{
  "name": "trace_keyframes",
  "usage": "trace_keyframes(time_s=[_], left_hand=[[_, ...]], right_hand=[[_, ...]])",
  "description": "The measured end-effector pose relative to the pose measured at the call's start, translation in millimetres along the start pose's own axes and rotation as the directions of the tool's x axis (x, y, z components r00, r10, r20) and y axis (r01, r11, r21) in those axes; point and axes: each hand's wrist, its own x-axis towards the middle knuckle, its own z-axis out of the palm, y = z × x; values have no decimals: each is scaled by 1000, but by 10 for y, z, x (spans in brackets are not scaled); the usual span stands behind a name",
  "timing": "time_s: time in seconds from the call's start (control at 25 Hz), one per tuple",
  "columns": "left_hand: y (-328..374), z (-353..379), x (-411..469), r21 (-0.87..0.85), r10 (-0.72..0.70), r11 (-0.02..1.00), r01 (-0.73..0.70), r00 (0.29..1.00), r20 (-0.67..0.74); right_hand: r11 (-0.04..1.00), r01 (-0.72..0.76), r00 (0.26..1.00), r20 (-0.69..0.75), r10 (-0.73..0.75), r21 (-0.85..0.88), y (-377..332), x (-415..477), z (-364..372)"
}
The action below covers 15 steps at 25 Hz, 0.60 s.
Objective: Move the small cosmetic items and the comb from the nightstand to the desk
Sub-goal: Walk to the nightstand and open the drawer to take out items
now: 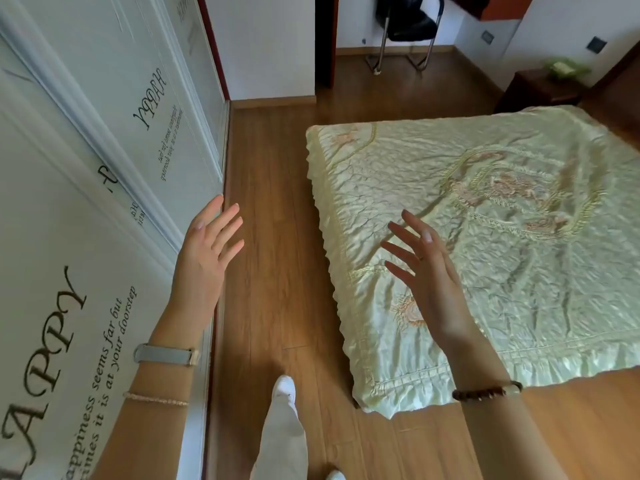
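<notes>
My left hand (pixel 207 247) is raised in front of me beside the wardrobe, fingers spread, holding nothing. My right hand (pixel 424 268) hovers over the near corner of the bed, fingers apart and empty too. A dark nightstand (pixel 540 90) stands at the far right beyond the bed, with a greenish object (pixel 566 68) on top; it is too small and blurred to make out. No comb or cosmetic items can be made out. No desk is in view.
A bed with a pale green quilted cover (pixel 485 244) fills the right. A white wardrobe with lettering (pixel 86 202) lines the left. A wooden floor strip (pixel 273 237) runs between them. A black chair (pixel 407 29) stands at the back by a doorway. My leg and white shoe (pixel 284 393) are below.
</notes>
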Motion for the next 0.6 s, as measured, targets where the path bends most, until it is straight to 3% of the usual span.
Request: trace_keyframes(time_s=[0.24, 0.6], left_hand=[[25, -256, 784, 10, -42, 999, 42, 999, 14], [287, -801, 2008, 4, 7, 1000, -7, 998, 64]], right_hand=[[999, -13, 999, 35, 14, -32, -44, 690, 534], [1000, 17, 1000, -8, -17, 5, -115, 1762, 1227]])
